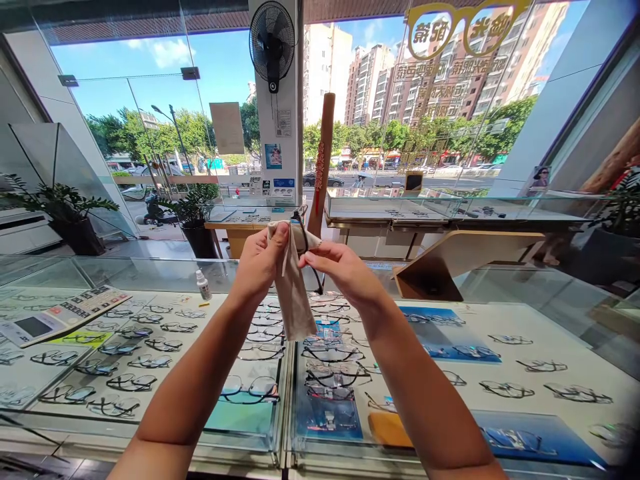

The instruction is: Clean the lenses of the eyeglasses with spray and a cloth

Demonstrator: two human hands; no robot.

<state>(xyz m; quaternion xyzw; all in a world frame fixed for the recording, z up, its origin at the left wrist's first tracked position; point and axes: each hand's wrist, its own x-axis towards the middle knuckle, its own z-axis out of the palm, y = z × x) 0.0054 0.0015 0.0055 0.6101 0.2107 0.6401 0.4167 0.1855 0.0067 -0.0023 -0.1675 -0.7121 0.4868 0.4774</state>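
Observation:
Above the glass counter, my left hand [261, 259] is closed with its thumb pressing a light grey-beige cloth [296, 307]. The cloth hangs down from the thumb in a long fold. Dark-framed eyeglasses [303, 230] stand edge-on between my hands, partly wrapped by the cloth. My right hand [345, 268] pinches the glasses and an edge of cloth at their right side with thumb and fingers. One dark temple curves down below the right fingertips. Most of the lenses are hidden by the cloth and fingers.
Below, a glass display case [287, 440] holds many rows of eyeglasses. On its left stand a small white bottle [203, 285] and a printed board [65, 315]. A brown wooden stand [430, 267] sits at the right. Potted plants [197, 213] and windows lie beyond.

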